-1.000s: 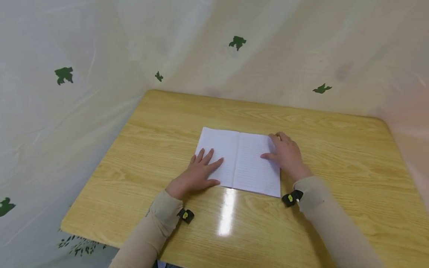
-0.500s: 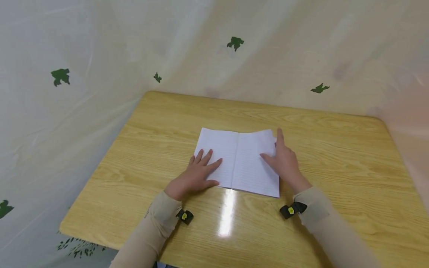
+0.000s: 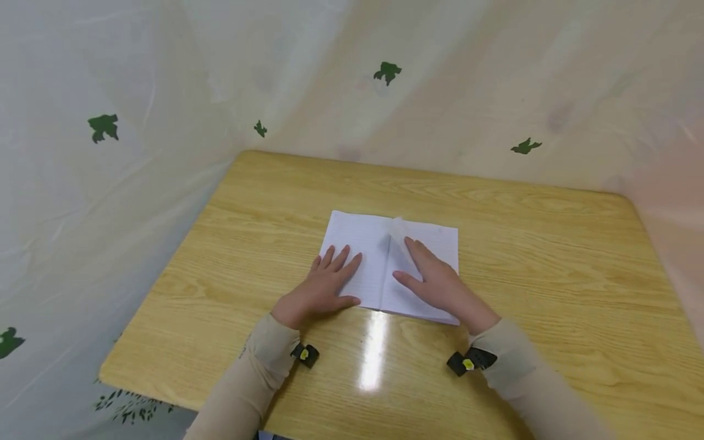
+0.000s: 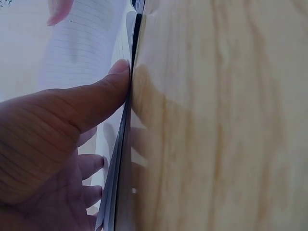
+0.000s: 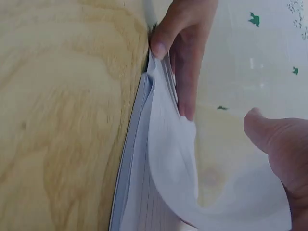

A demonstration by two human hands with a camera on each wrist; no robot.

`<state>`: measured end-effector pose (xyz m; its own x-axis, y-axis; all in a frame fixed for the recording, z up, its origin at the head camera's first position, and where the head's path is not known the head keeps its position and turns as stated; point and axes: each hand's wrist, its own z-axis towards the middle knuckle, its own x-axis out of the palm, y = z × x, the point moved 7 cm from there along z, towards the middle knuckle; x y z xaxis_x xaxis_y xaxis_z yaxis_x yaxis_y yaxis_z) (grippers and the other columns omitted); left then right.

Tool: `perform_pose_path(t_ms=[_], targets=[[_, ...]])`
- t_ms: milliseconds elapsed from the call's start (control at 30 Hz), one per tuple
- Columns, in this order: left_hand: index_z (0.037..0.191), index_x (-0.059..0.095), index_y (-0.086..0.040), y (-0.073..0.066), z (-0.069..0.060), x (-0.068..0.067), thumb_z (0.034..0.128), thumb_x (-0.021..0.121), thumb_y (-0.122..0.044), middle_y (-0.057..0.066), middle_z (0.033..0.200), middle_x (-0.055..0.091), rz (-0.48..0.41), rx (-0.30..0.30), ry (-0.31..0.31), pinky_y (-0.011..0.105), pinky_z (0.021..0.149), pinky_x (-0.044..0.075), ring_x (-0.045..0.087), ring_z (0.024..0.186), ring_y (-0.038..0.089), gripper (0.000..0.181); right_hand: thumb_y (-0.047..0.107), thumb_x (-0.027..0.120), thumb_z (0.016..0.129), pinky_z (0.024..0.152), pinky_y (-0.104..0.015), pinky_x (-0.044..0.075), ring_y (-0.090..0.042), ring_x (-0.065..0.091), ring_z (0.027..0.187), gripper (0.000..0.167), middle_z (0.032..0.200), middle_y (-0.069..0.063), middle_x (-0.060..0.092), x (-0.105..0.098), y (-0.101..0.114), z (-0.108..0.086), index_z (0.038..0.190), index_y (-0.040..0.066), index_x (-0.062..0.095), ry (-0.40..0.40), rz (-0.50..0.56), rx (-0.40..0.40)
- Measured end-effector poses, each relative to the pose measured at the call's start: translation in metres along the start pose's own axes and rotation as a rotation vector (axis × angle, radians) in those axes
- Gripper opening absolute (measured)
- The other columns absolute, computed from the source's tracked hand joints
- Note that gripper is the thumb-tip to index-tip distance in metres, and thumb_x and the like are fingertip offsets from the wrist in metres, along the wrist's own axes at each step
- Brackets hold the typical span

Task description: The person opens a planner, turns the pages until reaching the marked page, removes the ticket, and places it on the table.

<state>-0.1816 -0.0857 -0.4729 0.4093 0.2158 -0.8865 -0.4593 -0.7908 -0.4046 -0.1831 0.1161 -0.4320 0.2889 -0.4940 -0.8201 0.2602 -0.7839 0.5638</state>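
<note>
The notebook (image 3: 357, 229) lay open on the table (image 3: 286, 201) between the two hands, its left half under the left hand (image 3: 321, 288), whose spread fingers gripped nothing. The right hand (image 3: 438, 286) held its fingers nearly straight against a lifted page (image 3: 399, 232), bowed near the fold ahead of them. That page might crease — pressing on its curve would do it — or the notebook might slide if the left hand bore down too lightly.
</note>
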Motion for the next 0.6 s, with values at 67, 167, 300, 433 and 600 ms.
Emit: perform_pose_path(t_ms=[67, 167, 300, 433, 600], targets=[[0.158, 0.010, -0.017, 0.000, 0.000, -0.001, 0.0924, 0.060, -0.051, 0.015, 0.162, 0.000, -0.007, -0.003, -0.009, 0.059, 0.115, 0.003, -0.005, 0.147, 0.039, 0.090, 0.053, 0.049, 0.098, 0.112, -0.059, 0.024, -0.042, 0.020, 0.143, 0.083, 0.159, -0.025, 0.014, 0.005, 0.004, -0.001, 0.156, 0.005, 0.015, 0.031, 0.009, -0.004], [0.158, 0.006, -0.013, 0.000, -0.001, -0.002, 0.0912, 0.062, -0.051, 0.018, 0.161, -0.001, -0.018, -0.001, -0.031, 0.058, 0.116, 0.004, -0.003, 0.147, 0.038, 0.095, 0.053, 0.049, 0.098, 0.109, -0.062, 0.026, -0.047, 0.020, 0.141, 0.082, 0.158, -0.029, 0.009, 0.010, 0.009, -0.001, 0.156, 0.005, 0.017, 0.045, 0.017, -0.005], [0.157, 0.001, -0.009, 0.001, -0.001, -0.005, 0.0898, 0.065, -0.049, 0.022, 0.160, -0.004, -0.038, 0.002, -0.059, 0.057, 0.116, 0.005, 0.000, 0.147, 0.038, 0.101, 0.051, 0.050, 0.098, 0.109, -0.062, 0.027, -0.050, 0.021, 0.140, 0.079, 0.157, -0.032, 0.007, 0.015, 0.015, 0.001, 0.154, 0.002, 0.022, 0.043, 0.012, -0.020], [0.156, -0.003, -0.008, 0.002, -0.001, -0.006, 0.0977, 0.055, -0.042, 0.022, 0.160, -0.006, -0.058, -0.005, -0.075, 0.056, 0.116, 0.006, -0.002, 0.148, 0.035, 0.089, 0.049, 0.050, 0.099, 0.109, -0.060, 0.027, -0.050, 0.021, 0.140, 0.076, 0.157, -0.032, 0.006, 0.019, 0.018, 0.002, 0.153, 0.002, 0.026, 0.045, 0.014, -0.021], [0.156, -0.006, -0.010, 0.005, 0.001, -0.007, 0.1057, 0.031, -0.040, 0.019, 0.160, -0.012, -0.123, -0.034, -0.087, 0.056, 0.117, 0.005, -0.007, 0.148, 0.027, 0.069, 0.049, 0.047, 0.100, 0.109, -0.060, 0.028, -0.050, 0.021, 0.140, 0.073, 0.157, -0.032, 0.005, 0.023, 0.020, 0.004, 0.152, 0.001, 0.028, 0.048, 0.012, -0.027]])
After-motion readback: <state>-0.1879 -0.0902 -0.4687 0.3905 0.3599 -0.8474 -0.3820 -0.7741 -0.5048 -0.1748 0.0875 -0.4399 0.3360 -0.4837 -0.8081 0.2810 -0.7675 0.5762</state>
